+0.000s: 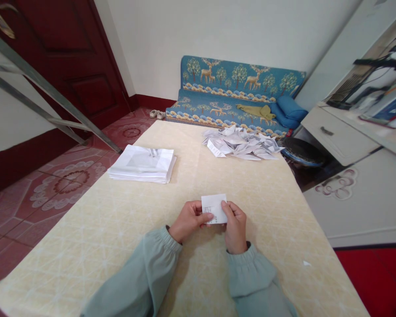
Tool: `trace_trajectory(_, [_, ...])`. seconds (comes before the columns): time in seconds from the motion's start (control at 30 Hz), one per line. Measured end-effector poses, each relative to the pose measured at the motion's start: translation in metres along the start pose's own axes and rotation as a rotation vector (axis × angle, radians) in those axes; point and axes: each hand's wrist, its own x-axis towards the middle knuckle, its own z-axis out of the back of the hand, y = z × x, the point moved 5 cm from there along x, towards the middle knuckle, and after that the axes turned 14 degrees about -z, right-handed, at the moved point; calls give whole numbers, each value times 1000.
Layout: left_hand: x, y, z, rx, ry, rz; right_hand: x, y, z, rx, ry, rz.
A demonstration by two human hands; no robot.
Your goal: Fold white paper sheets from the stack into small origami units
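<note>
A small folded white paper (214, 208) with faint print is held upright just above the cream tablecloth (119, 229). My left hand (188, 220) pinches its left lower edge with thumb and fingers. My right hand (235, 224) grips its right edge, fingers curled. Both arms wear pale green sleeves. A flat stack of white paper sheets (142, 164) lies at the table's left. A loose heap of folded white papers (242, 143) sits at the far right end.
A blue deer-patterned cushion bench (231, 94) stands beyond the table. A white cabinet with a drawer (336, 134) is on the right, a dark round stool (302, 152) beside it. A metal ladder (46, 94) and dark red door (69, 57) are at the left.
</note>
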Motion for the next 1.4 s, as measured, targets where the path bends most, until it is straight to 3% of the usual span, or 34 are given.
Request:
trace_trajectory(0.17, [1,-4,3,43,-13,-9,2,2,0,6,67,16])
trace_trajectory(0.4, [3,-5,15,66,-167,-80,1,4,-3,-74,144,-9])
trace_trajectory(0.73, [-1,4,14,-51,-233,13,3,-3,-7,68,255,-147])
trace_trajectory(0.9, [0,-1,22,-10,-293,-79,2,2,-8,96,237,-170])
trace_trajectory(1.07, [4,-24,23,256,-233,-341,3,3,0,166,147,-286])
trace_trajectory(1.17, [2,-39,14,462,-121,-531,4,4,0,159,149,-301])
trace_trajectory(1.3, [-1,-48,2,574,25,-680,2,5,-5,97,232,-286])
trace_trajectory(1.4, [-2,-48,-1,556,110,-694,0,3,-9,-22,324,-271])
